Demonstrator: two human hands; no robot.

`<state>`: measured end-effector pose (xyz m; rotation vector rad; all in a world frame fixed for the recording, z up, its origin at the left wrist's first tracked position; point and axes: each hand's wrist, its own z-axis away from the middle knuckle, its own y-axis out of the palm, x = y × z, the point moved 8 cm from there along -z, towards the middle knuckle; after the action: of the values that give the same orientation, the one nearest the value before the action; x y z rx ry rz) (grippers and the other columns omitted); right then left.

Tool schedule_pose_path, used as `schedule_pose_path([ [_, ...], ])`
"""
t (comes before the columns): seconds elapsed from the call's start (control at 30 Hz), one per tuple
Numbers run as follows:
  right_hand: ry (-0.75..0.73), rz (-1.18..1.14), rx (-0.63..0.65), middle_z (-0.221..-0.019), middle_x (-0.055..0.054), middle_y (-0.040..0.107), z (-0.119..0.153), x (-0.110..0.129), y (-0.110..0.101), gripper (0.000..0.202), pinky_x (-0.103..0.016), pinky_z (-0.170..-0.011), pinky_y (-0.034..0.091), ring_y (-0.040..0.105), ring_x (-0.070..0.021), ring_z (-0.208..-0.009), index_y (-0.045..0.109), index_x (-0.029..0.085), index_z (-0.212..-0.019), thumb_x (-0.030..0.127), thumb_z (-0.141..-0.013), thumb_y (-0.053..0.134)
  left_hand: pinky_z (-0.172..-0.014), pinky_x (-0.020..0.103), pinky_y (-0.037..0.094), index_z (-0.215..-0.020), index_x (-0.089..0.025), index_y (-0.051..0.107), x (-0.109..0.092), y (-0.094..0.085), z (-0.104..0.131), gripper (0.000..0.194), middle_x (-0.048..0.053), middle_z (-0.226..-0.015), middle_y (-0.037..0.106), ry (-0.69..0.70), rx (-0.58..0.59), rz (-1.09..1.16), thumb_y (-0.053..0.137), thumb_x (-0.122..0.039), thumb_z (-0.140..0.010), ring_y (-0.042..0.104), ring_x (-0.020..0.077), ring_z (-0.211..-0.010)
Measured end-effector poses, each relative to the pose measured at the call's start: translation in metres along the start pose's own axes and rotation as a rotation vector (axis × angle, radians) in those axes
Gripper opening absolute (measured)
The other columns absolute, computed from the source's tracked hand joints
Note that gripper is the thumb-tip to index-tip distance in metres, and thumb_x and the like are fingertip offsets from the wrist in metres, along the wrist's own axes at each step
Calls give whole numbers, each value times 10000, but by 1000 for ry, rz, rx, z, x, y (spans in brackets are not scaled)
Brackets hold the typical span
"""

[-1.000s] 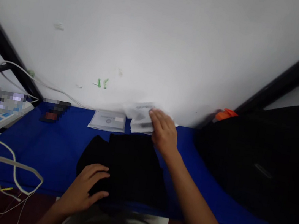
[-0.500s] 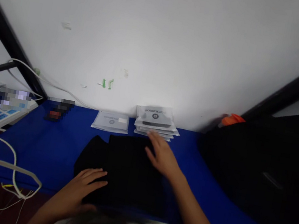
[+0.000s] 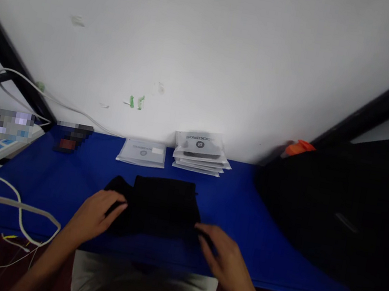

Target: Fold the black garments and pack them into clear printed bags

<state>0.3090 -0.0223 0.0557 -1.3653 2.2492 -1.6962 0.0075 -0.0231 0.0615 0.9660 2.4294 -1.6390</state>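
A folded piece of black cloth (image 3: 163, 205) lies on the blue table in front of me; its exact kind does not show. At its left edge, my left hand (image 3: 98, 211) is closed on the cloth, with the thumb on the near side. My right hand (image 3: 220, 253) grips the right edge near the front, the cloth running between thumb and fingers. Behind the cloth are a flat pale plastic packet (image 3: 142, 153) and a stack of several similar packets (image 3: 200, 152) with dark printing.
The blue tabletop (image 3: 238, 198) meets a white wall. A large black fabric heap (image 3: 320, 203) fills the right side, with an orange piece (image 3: 300, 148) behind it. On the left are a white power strip (image 3: 2, 144), loose cables (image 3: 0, 201) and a blurred dark object (image 3: 73, 138).
My right hand has come from the cloth's far right down to its near right edge. My left hand has shifted slightly up and left. The cloth's near edge now lies farther from me.
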Motion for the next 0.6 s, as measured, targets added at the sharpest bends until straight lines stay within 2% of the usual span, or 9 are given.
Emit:
schedule_pose_path([
  [0.07,37,69,-100,-1111,-93,691,-29,-21,-7,318,-401,-858,586,682,-236,-1009,530,231,-1270,256,-955,491,-770,371,537,-1039,-205,615,13,7,-28,175,73,-958,707,-35,-53,-118,517,-313,-944,672,236,-856],
  [0.13,57,154,-120,-1179,-133,660,-59,-43,-1,414,-481,-923,545,642,-276,-1092,471,201,-1347,279,-942,506,-859,426,517,-1179,-184,576,26,24,-53,289,116,-1120,675,-74,3,-177,553,-320,-925,639,283,-1032],
  [0.2,27,234,2,-1214,-156,644,-87,-60,20,416,-499,-927,528,615,-291,-1130,485,182,-1343,245,-932,509,-895,464,497,-1217,-159,558,36,43,-73,366,158,-1220,627,-99,113,-204,609,-314,-890,599,323,-1119],
  [0.3,-21,239,102,-1098,-134,691,-115,-72,42,370,-423,-880,545,650,-265,-1025,598,152,-1215,137,-845,603,-891,448,492,-1036,-171,626,36,58,-89,267,140,-1189,639,-62,200,-197,712,-221,-788,600,326,-1107],
  [0.37,-46,233,126,-971,-100,706,-122,-70,44,288,-372,-833,548,657,-237,-934,659,149,-1091,74,-820,598,-876,413,491,-895,-189,626,29,57,-93,151,97,-1085,669,-28,212,-182,689,-134,-769,620,289,-1046],
  [0.43,-56,234,111,-934,-97,685,-119,-62,35,247,-366,-823,533,633,-229,-914,671,147,-1044,59,-851,545,-876,405,479,-879,-197,604,21,48,-93,123,78,-1024,670,-18,188,-171,615,-97,-809,619,262,-1012],
  [0.53,-85,249,-36,-973,-116,651,-98,-42,4,259,-398,-817,505,590,-242,-916,647,155,-1109,114,-925,469,-907,428,454,-953,-201,580,2,22,-80,117,78,-1030,662,19,39,-114,536,-122,-878,597,258,-1045],
  [0.6,-133,251,-110,-959,-105,647,-75,-26,-10,241,-410,-780,495,580,-244,-881,645,180,-1110,156,-938,477,-908,418,460,-957,-207,579,-12,12,-64,80,69,-1013,665,82,-17,-23,546,-166,-896,600,247,-1041],
])
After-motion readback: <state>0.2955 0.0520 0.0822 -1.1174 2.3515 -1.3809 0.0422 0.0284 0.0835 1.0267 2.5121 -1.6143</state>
